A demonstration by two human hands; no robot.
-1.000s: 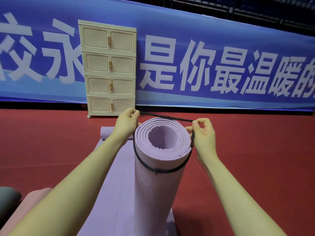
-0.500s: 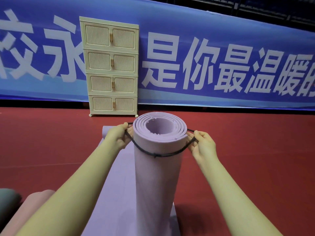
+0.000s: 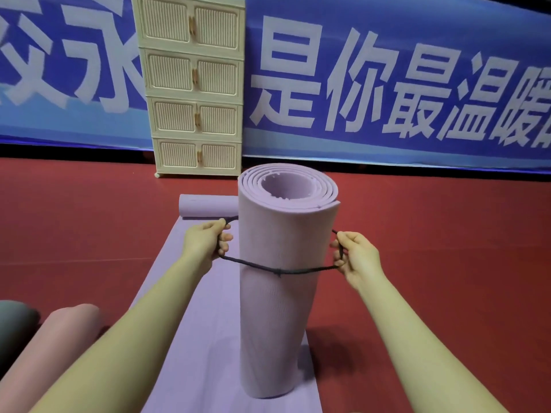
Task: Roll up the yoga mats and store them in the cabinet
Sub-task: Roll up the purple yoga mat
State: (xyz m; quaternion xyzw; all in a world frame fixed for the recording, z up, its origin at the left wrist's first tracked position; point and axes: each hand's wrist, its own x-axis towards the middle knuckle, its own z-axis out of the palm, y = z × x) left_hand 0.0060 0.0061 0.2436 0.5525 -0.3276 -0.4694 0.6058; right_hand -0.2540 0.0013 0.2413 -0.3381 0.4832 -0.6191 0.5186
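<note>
Grip: left hand (image 3: 205,241) and right hand (image 3: 356,256), fingers curled round opposite sides of a thin black elastic cord loop (image 3: 278,271), stretched wide and drawn taut across the near face of the roll. Held item: loop encircling the upright rolled lilac foam yoga mat (image 3: 283,293), roughly a third of the way down from the top, small knot at front centre; far side of the loop hidden behind the roll. Position of roll: on end, leaning slightly, base resting on a flat lilac yoga mat (image 3: 185,338) spread on the red sports floor (image 3: 447,263); neither hand touching the roll itself, cord the only contact. Outer flap edge visible at the top right rim, not yet pinned. Beyond: a second lilac roll (image 3: 208,205) lying crosswise at the far end of the flat mat; cream plastic four-tier cabinet with ribbed doors (image 3: 193,84), all doors closed, well apart against a blue banner with white characters (image 3: 387,84); pink rolled mat (image 3: 44,353) and dark grey rolled mat (image 3: 15,320) at lower left. Risks, judged: uneven pull from one side likely to tip the unsupported roll; release of one side under tension likely to snap the cord off or leave it askew; cord seated too near the top likely to leave the lower wraps loose and fanning out; snagging on the outer flap likely to peel it open; cabinet doors needing opening before storage.
</note>
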